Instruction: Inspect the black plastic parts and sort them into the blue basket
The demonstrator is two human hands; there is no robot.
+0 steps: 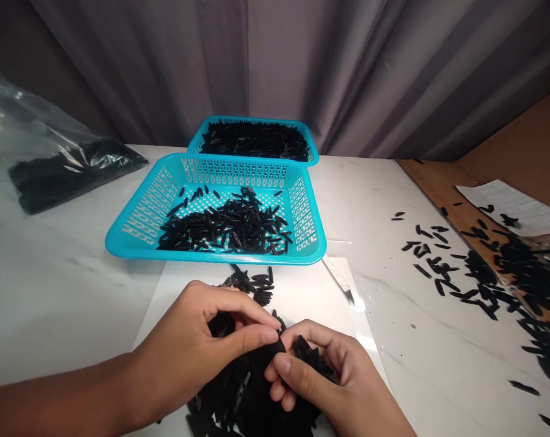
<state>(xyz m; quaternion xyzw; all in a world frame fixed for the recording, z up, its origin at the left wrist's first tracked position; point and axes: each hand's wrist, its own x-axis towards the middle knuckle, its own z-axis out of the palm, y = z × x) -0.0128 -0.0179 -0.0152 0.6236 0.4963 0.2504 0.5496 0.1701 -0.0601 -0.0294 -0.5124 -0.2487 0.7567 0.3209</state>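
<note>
My left hand [197,346] and my right hand [315,376] meet low in the view, their fingertips pinching at a mass of small, elongated black plastic pieces [251,388]. The mass lies on a white sheet [311,291], and its underside is hidden by my fingers. Loose black pieces [251,285] lie just beyond my left fingers. Both hands appear to hold pieces, though exactly how many is hidden. A turquoise perforated basket [215,173] with a black heap stands just past the sheet.
A second turquoise basket [256,119], full of black pieces, stands behind the first. A plastic bag [60,164] of black pieces lies on the marble table [51,291] at left. Black pieces [429,261] spread across the right, onto cardboard [438,182]. A white-handled knife [338,276] rests by the sheet.
</note>
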